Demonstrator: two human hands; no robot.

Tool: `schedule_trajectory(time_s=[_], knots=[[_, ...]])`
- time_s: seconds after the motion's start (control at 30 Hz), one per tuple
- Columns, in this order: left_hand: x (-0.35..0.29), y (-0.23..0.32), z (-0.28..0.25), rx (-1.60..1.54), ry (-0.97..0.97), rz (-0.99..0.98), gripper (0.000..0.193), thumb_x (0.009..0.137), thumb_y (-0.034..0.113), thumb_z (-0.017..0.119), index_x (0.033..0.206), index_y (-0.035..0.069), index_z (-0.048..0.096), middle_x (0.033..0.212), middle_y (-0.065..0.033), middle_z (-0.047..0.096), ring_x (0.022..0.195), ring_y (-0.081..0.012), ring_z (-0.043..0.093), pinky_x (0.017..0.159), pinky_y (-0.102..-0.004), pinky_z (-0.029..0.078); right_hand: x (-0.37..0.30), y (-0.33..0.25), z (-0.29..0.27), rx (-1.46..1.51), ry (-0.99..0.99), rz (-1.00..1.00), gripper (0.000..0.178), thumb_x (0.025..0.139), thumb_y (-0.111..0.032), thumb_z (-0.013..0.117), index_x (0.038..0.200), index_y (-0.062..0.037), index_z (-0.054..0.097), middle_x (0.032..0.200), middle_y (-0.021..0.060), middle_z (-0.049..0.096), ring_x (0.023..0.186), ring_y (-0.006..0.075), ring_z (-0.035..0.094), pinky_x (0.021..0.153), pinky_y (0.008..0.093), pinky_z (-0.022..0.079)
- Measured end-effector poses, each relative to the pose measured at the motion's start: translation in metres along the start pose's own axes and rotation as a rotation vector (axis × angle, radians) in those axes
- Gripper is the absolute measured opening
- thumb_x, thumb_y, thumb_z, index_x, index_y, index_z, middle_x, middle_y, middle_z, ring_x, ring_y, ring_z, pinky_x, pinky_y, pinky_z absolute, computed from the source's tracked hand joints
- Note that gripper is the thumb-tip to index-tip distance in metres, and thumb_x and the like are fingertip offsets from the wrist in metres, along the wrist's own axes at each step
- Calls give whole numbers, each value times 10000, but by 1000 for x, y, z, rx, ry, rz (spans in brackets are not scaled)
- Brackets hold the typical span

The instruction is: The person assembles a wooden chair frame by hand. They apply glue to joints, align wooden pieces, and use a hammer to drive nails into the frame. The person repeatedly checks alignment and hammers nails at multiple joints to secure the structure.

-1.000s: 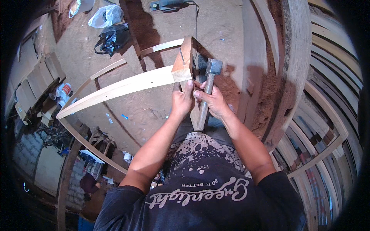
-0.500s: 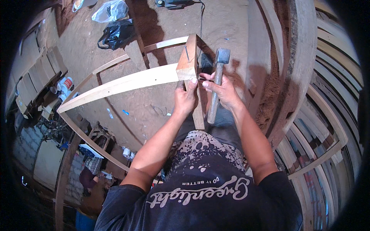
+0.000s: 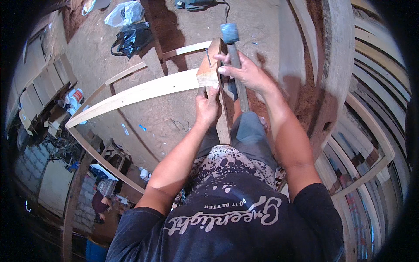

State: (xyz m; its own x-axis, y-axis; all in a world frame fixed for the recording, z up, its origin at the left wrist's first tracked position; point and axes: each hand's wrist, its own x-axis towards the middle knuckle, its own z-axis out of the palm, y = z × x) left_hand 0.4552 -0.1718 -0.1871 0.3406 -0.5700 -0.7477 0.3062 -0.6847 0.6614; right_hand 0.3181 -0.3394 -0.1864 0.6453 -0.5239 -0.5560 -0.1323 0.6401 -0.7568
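Observation:
A pale wooden frame (image 3: 144, 92) stands before me, its corner block (image 3: 208, 70) close to my hands. A nail (image 3: 208, 58) sticks up from the block's top face, tilted. Just below that corner, my left hand (image 3: 206, 106) is closed around the frame, thumb against the block's near end. My right hand (image 3: 249, 73) holds a hammer (image 3: 238, 77) by its wooden handle, thumb across it. The metal head points away from me, beyond the block. The right fingertips reach the block's right side, beside the nail; whether they touch it I cannot tell.
Black (image 3: 133, 39) and clear plastic bags (image 3: 125, 13) lie on the dirt floor at the far left. A thick timber beam (image 3: 334, 65) runs along the right, with stacked boards (image 3: 379, 56) beyond. A person (image 3: 101, 203) is at the lower left.
My right hand has moved away from me and slightly left with the hammer, reaching up beside the nail. My left hand keeps its hold, and the frame corner has shifted slightly left.

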Motion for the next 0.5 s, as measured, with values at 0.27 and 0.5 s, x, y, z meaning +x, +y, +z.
schedule_trajectory(time_s=[0.27, 0.5], knots=[[-2, -9, -1, -16, 13, 57, 527, 1073, 395, 618, 1362, -45, 589, 1300, -135, 678, 1199, -201, 606, 1044, -351, 463, 4, 1, 2, -7, -34, 24, 520, 972, -310, 775, 1345, -4, 583, 1299, 122, 706, 1185, 186, 642, 1056, 375, 496], [-6, 4, 2, -59, 24, 35, 523, 1084, 393, 600, 1359, -52, 589, 1311, -123, 667, 1192, -190, 604, 1053, -343, 452, 5, 7, -4, -30, -77, 27, 529, 959, -359, 786, 1302, 4, 612, 1308, 117, 707, 1176, 194, 651, 1021, 370, 518]])
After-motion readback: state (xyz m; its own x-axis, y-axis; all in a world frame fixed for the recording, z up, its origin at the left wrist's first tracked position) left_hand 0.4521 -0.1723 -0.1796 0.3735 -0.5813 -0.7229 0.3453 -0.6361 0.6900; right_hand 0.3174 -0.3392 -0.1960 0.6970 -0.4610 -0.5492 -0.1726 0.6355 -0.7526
